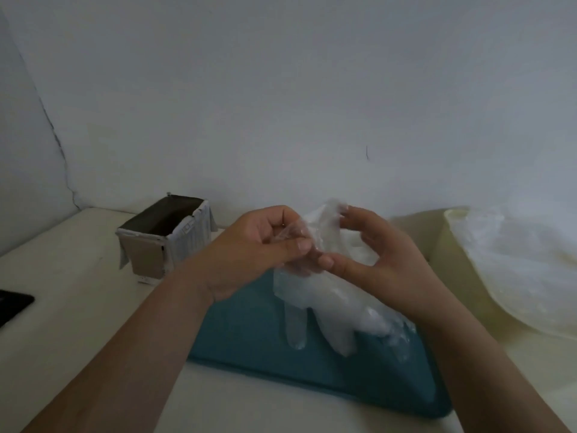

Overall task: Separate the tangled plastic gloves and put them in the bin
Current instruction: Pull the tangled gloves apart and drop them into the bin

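Both hands meet over the middle of the tabletop (62,307), working the same clump of plastic gloves (327,295). The left hand (262,245) is curled tight, its thumb and fingertips pinching a thin fold of clear film at the clump's upper left edge. The right hand (377,254) is half closed in a C-shape. Its forefinger hooks over the top of the clump at 12 o'clock, and its thumb presses in from below, so it grasps the bundle's upper part. The two thumbs nearly touch.

The gloves are translucent and crumpled together. The upper part is lifted between the hands, and the rest sags down toward 6 o'clock. Several empty glove fingers trail over a teal tray (249,335). Whether those tips rest on the tray or hang just above it cannot be told.

The tray lies directly under the hands, reaching toward 5 o'clock. At 10 o'clock from the hands, near the wall (281,89), stands an open-topped cardboard box (150,260) with a dark interior. At 3 o'clock sits a pale yellow container (449,245) draped with clear plastic sheeting (515,260). A flat black object (12,304) shows at the frame's edge at 9 o'clock, partly cut off.
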